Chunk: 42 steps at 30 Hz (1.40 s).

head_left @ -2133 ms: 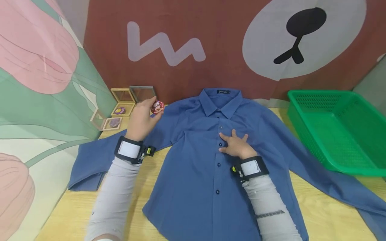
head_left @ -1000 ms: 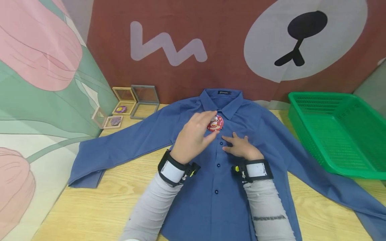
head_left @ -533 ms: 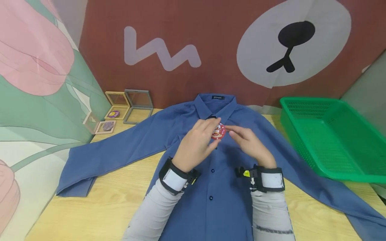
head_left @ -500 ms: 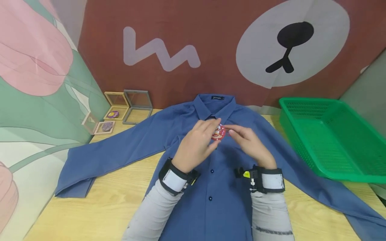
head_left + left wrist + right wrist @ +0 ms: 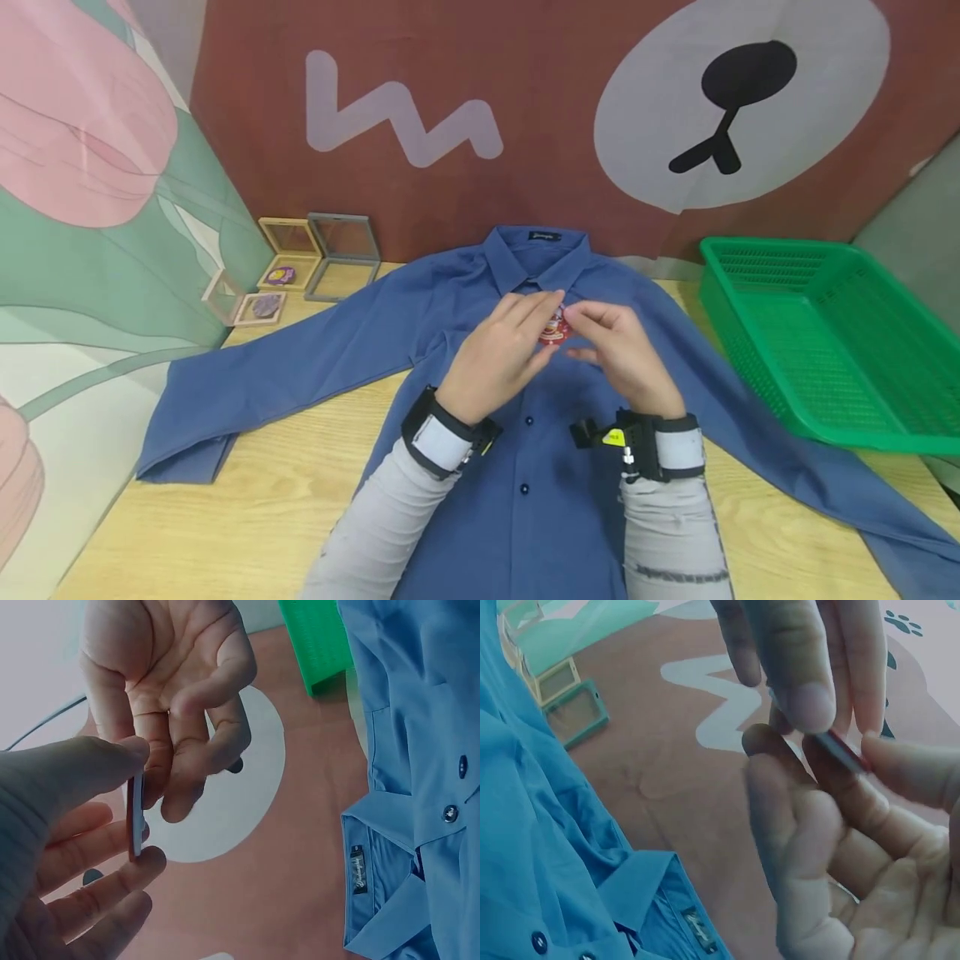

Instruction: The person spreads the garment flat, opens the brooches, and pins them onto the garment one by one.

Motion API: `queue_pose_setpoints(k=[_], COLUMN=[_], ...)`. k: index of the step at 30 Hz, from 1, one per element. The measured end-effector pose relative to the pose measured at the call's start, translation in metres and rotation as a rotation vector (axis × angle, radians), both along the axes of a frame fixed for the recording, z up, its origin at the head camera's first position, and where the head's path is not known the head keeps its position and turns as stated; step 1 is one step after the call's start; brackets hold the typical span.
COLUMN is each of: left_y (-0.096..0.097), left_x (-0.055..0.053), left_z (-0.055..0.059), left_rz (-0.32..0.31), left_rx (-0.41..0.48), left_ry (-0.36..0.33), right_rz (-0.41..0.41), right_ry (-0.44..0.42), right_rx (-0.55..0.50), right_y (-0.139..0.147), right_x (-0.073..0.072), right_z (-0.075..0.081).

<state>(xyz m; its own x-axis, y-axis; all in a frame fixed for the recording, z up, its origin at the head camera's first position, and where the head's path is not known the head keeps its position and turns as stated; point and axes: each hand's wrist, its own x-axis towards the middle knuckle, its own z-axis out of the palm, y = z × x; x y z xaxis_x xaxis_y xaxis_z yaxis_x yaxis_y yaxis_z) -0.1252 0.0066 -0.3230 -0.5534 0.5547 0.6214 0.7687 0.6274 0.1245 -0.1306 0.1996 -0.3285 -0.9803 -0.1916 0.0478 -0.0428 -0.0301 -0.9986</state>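
A round red pin badge [image 5: 553,327] with a printed picture is held up above the chest of a blue shirt [image 5: 480,417], just below its collar. My left hand [image 5: 498,358] pinches it between thumb and fingers from the left. The left wrist view shows the badge [image 5: 136,814] edge-on. My right hand [image 5: 622,354] meets its right side, thumb and forefinger at the rim; in the right wrist view that badge edge [image 5: 844,752] lies between them. The other right fingers [image 5: 795,817] are loosely bent. The badge's back is mostly hidden by fingers.
Several small open display frames stand at the back left; a yellow one [image 5: 288,271] holds a purple badge [image 5: 281,276], a pale one [image 5: 251,310] a greyish disc, while the grey one [image 5: 341,279] holds nothing. A green basket [image 5: 832,333] is at the right.
My left hand has carried the badge from the frames to the shirt's chest. My right hand has lifted off the shirt, come to the badge and turned at its edge.
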Motion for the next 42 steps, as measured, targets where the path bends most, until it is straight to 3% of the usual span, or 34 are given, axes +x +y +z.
queue_pose_setpoints(k=[5,9,15,26,35,42], left_y=[0.001,-0.001,-0.001,0.005,0.003,0.005], left_x=[0.001,0.004,0.008,0.007,0.003,0.0], left_z=[0.001,0.003,0.004,-0.005,-0.008,-0.014], left_rz=[0.057,0.114,0.096,0.123,0.172,0.196], left_rx=[-0.02,0.018,0.114,0.136,0.06,0.024], left_ry=[0.06,0.109,0.111,0.011,0.081,0.113], right_rz=[-0.045,-0.09,-0.118,-0.1,-0.054,-0.023], right_ry=[-0.017,-0.017,-0.007,0.014,0.017,0.032], right_rx=[-0.06,-0.101,-0.157,-0.046,-0.004,0.133], right_y=[-0.002,-0.004,-0.006,-0.013,-0.015,-0.011], right_x=[-0.001,0.001,0.003,0.006,0.01,0.012], right_z=[-0.001,0.0,0.005,0.011,0.014,0.015])
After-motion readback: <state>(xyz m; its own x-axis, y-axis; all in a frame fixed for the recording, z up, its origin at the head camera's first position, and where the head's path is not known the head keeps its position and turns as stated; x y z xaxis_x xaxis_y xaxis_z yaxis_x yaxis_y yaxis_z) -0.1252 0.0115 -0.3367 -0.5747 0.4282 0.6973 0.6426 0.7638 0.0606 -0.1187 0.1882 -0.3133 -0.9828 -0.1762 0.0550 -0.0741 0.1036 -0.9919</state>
